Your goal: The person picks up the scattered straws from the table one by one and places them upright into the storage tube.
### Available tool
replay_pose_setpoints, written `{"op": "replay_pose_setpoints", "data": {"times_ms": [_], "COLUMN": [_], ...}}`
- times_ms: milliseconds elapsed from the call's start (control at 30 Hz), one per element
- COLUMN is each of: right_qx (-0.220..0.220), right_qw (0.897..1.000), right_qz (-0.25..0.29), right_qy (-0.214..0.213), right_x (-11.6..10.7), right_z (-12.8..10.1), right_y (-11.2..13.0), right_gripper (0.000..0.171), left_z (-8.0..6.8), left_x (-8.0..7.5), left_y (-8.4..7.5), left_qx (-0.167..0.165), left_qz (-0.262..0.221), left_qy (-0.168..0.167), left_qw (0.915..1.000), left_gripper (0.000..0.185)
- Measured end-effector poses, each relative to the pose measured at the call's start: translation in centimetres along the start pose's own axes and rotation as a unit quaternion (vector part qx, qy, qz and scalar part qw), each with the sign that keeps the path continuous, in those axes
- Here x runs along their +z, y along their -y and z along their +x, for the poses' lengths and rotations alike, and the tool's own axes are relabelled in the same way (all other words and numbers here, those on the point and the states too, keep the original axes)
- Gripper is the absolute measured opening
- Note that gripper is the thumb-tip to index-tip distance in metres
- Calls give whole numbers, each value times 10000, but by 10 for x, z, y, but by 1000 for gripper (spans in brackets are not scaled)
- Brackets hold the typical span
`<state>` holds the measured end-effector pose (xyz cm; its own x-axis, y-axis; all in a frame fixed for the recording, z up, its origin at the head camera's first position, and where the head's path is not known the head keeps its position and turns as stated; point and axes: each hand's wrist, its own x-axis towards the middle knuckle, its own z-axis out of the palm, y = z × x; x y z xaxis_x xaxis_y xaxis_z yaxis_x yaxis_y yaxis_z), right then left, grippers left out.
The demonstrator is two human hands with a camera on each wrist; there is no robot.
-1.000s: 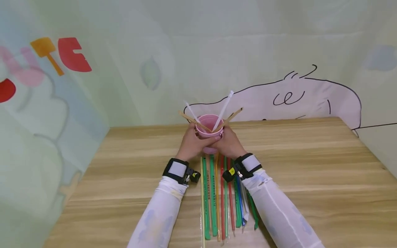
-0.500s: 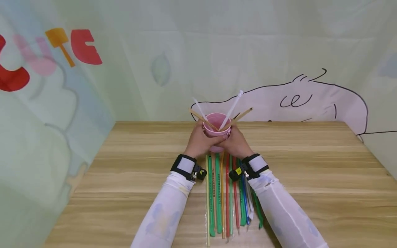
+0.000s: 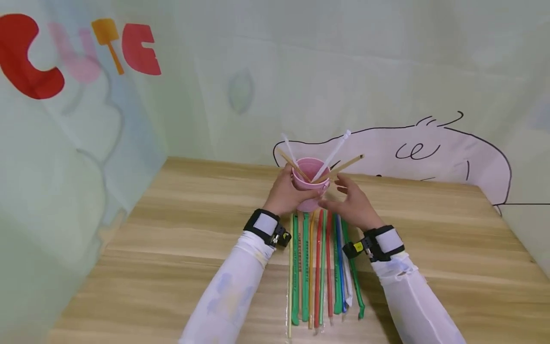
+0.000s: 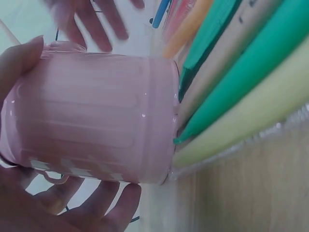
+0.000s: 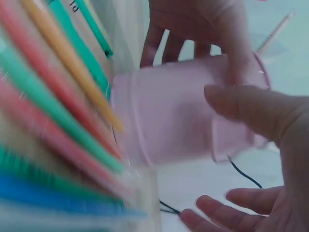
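A pink cup-shaped bucket [image 3: 309, 206] with small side lugs stands upright at the table's back half. Leaning out of its mouth are a white straw [image 3: 337, 151], a fainter white one, and two tan straws [image 3: 349, 163]. My left hand [image 3: 284, 193] grips the bucket from the left, its thumb across the front near the rim. On the other side my right hand [image 3: 355, 204] has its fingers spread away from the wall. In the right wrist view, its thumb [image 5: 241, 104] overlaps the bucket's side, while the other fingers hang apart from it.
Several wrapped straws in green [image 3: 305, 267], red [image 3: 318, 267], orange, blue and white lie side by side on the wooden table [image 3: 180, 239], their far ends near the bucket's base. A printed cloth backdrop [image 3: 343, 71] rises behind and to the left.
My right hand has let go of the bucket, moving right and spreading its fingers. The left hand keeps its grip. The head view has shifted and tilted slightly.
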<state>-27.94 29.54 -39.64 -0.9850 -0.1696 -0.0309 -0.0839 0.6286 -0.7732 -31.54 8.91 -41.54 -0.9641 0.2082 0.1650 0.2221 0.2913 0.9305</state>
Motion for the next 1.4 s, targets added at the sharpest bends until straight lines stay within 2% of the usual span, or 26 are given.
{"op": "replay_pose_setpoints", "data": {"times_ms": [233,400,567,667,933,1100,1200,1333,1400], "right_qx": [175,515,916,920,902,1085,1047,901,846], "right_qw": [9969,9864,9709,9659,9637,9614,9613,9647,9696], "right_qz": [-762,-1500,-1855,-1972,-2184,-2371,-2454,-2408,-2238], "right_qy": [95,433,1208,1400,1240,874,684,571,511], "right_x": [-40,-60,-59,-55,-46,-39,-37,-41,-46], "right_z": [-31,-50,-58,-59,-55,-54,-53,-53,-53], "right_y": [-18,-29,-32,-32,-29,-27,-27,-30,-31], "right_gripper": [68,50,36,30,27,25,27,27,26], "left_z": [4,8,11,12,9,9,9,8,8], "left_x": [9,20,24,24,21,19,19,19,20], "left_y": [-12,-18,-18,-18,-19,-20,-20,-20,-20], "left_qx": [-87,-165,-86,-66,-158,-146,-151,-178,-189], "left_qz": [6,25,119,145,115,82,66,37,25], "left_qy": [12,140,229,246,121,130,123,140,165], "left_qw": [10000,9998,9996,9996,9997,9998,9998,9997,9997], "left_gripper": [89,91,94,95,95,95,94,94,94]}}
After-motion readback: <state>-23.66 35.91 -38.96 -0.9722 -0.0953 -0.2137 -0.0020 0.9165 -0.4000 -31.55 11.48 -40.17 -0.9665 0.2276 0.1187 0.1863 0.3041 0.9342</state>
